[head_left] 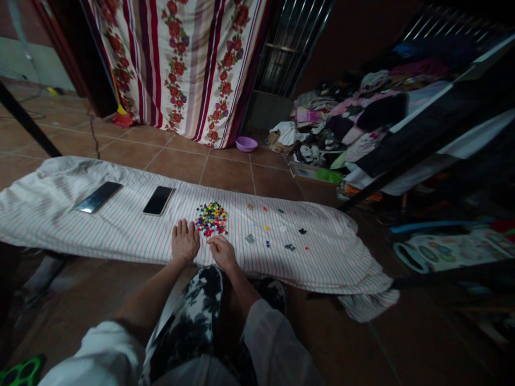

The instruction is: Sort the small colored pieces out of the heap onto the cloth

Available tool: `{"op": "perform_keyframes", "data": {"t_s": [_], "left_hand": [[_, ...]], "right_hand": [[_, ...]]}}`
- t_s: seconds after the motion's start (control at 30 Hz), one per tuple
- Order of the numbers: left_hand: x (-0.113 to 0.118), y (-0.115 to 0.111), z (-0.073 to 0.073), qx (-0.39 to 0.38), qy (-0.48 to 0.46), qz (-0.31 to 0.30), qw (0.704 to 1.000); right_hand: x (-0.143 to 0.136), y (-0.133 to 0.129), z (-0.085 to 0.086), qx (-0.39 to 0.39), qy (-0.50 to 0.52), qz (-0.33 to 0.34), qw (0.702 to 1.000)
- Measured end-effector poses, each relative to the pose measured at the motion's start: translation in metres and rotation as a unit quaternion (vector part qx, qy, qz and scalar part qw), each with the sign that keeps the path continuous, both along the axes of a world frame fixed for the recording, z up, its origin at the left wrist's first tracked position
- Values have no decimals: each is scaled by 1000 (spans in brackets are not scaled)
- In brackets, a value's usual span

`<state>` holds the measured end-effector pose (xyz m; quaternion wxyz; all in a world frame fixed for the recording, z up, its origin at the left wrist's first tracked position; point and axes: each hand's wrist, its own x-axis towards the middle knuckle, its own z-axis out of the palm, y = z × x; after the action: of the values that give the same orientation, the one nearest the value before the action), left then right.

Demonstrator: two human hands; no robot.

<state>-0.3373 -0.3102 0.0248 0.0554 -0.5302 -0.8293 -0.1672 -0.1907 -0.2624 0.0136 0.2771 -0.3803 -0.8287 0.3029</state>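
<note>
A heap of small multicoloured pieces [212, 219] lies on the striped cloth [129, 236]. My left hand [185, 240] rests palm down at the heap's left edge, fingers stretched out. Just below the heap, my right hand [222, 252] has its fingers bent together in a pinch; anything between them is too small to make out. To the right are small separate groups: grey pieces [250, 238], dark grey pieces [289, 247], black pieces [302, 231], blue pieces [267, 244], orange-red pieces [264, 208] and a red piece [306, 248].
Two phones, one at the far left [98, 197] and one nearer the heap [159, 200], lie on the cloth. Beyond it are a floral curtain [193, 69], a purple basin [246, 143] and piled clothes [341, 118]. Dark poles flank the cloth.
</note>
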Motion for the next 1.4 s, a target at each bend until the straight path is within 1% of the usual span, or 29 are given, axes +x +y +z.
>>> {"op": "perform_keyframes", "data": {"t_s": [0.1, 0.2, 0.3, 0.37, 0.53, 0.7, 0.9, 1.07, 1.4], "left_hand": [[0, 0, -3, 19, 7, 1, 1000], [0, -1, -6, 21, 19, 1, 1000], [-1, 0, -8, 18, 24, 1, 1000], [-1, 0, -8, 15, 22, 2, 1000], [0, -1, -6, 13, 17, 3, 1000], [0, -1, -5, 8, 20, 5, 1000], [0, -1, -5, 3, 14, 8, 1000], [0, -1, -3, 5, -17, 6, 1000], [0, -2, -5, 12, -20, 2, 1000]], "right_hand": [[0, 0, -1, -2, 11, -7, 1000], [-3, 5, 0, -16, 16, -30, 999], [-10, 13, 6, -33, 1, -76, 997], [-17, 18, 14, -31, -28, -92, 995], [-34, 20, 31, -19, -149, -82, 985], [-45, 16, 34, -12, -231, -76, 970], [-53, 13, 38, -16, -250, -85, 964], [-58, 10, 44, -20, -261, -94, 961], [-63, 14, 44, -15, -274, -102, 956]]}}
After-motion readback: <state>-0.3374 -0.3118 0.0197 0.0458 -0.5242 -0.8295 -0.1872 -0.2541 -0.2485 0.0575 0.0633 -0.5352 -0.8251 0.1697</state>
